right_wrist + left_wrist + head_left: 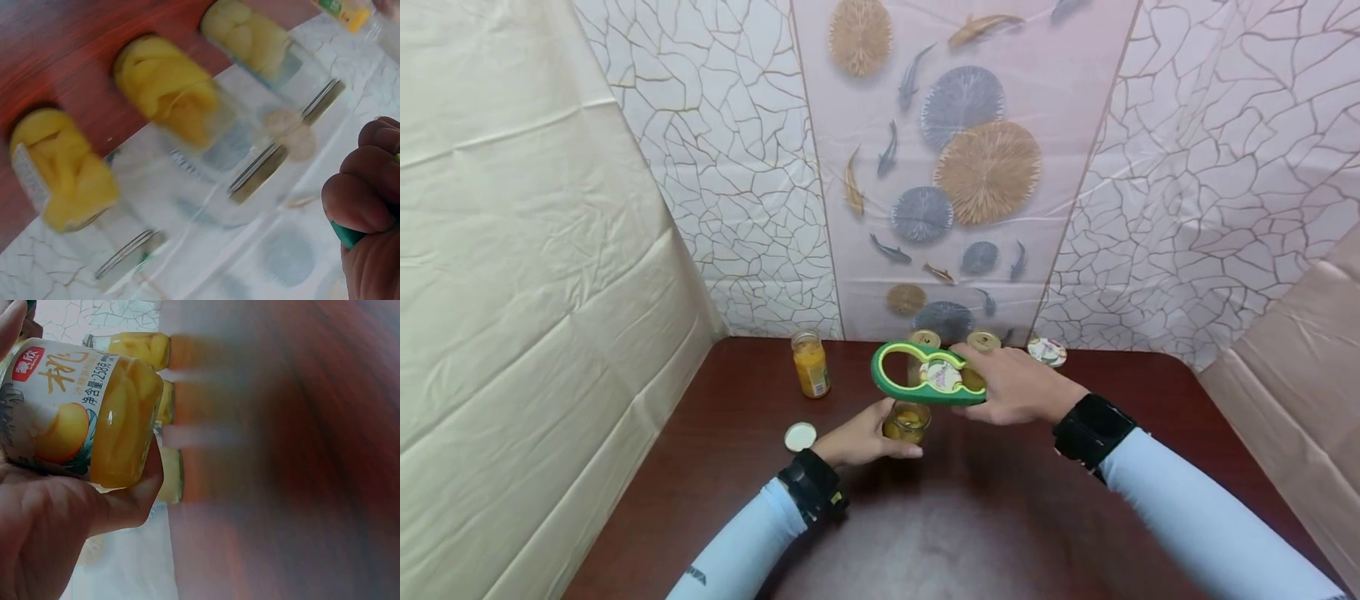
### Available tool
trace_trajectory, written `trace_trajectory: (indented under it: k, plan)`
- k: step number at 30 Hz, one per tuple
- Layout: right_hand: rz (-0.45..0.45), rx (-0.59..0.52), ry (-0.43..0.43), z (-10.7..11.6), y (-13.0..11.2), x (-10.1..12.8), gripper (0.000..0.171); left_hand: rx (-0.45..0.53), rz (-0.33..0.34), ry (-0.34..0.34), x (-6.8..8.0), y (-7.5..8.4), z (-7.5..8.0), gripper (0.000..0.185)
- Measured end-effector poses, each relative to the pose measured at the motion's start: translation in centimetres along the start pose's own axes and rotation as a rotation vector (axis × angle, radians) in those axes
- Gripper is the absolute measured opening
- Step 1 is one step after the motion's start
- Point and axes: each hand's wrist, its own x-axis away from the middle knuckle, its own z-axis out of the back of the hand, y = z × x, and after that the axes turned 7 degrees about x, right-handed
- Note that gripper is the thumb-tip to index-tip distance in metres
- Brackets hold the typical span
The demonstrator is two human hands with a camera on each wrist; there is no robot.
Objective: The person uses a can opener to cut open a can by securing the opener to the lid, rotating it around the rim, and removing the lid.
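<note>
Progress, judging by the layout: jar of peach slices open-mouthed, no lid visible on it; a printed lid seemingly caught in the middle ring of the green jar opener, so the unscrewing looks done on this jar. Already opened too, by appearance: one lidless jar at the back left, with a loose pale lid lying flat on the counter near it. Left to do, probably: two gold-capped jars behind the opener, caps in place; another printed lid lying at the back right.

Left hand: fingers wrapped round the glass jar, holding it on or just above the counter, in front of the sealed pair. Right hand: fingers clenched on the opener's handle end, tool held level just above the jar's mouth.

Materials: clear smooth glass, yellow fruit in syrup, glossy paper label with a peach picture in the left wrist view. Opener of hard green plastic with lighter lining, three joined rings of graded size. Counter dark reddish, polished. Wrist views blurred.
</note>
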Motion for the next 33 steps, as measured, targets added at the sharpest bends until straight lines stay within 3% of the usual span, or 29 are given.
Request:
trace_trajectory:
  k: [2, 9, 22, 28, 33]
  plan:
    - [-0.025, 0.012, 0.007, -0.1, 0.8, 0.5, 0.094, -0.04, -0.015, -0.003, 0.3, -0.2, 0.2, 0.071]
    - [-0.058, 0.036, 0.023, -0.5, 2.5, 1.7, 0.098, -0.029, -0.069, 0.006, 0.4, -1.0, 1.0, 0.054]
    - [-0.065, 0.045, 0.004, -1.3, 2.8, 2.3, 0.102, 0.0, -0.049, 0.161, 0.1, -1.6, 1.6, 0.051]
    - [-0.065, 0.033, -0.005, -1.6, 2.6, 2.5, 0.091, -0.001, -0.038, 0.277, -0.4, -2.1, 1.8, 0.053]
    - [-0.053, 0.029, 0.009, -1.6, 2.4, 2.5, 0.088, 0.101, 0.021, 0.427, -1.2, -2.0, 2.1, 0.054]
